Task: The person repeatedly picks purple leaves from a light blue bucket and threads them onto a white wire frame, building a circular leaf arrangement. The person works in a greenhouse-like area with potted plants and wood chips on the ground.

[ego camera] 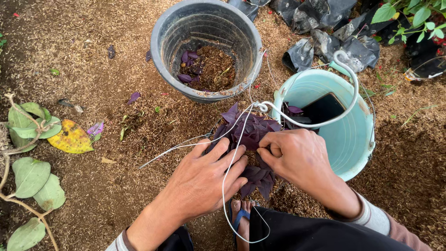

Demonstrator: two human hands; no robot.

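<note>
A purple-leaved plant [248,130] sits in a small pot mostly hidden under my hands. My left hand [209,179] lies flat over the pot's near side, fingers spread against the leaves. My right hand [295,155] is curled, pinching the leaves near the plant's middle. White hanger wires [232,153] run over my left hand and up to a white plastic hook [346,65].
A grey bucket [162,51] with soil and purple cuttings stands at the back. A light blue bucket [357,148] at the right holds a dark phone [323,109]. Black nursery bags [325,32] lie behind. Green leaves and a branch [30,174] lie left. My sandalled foot [239,216] is below.
</note>
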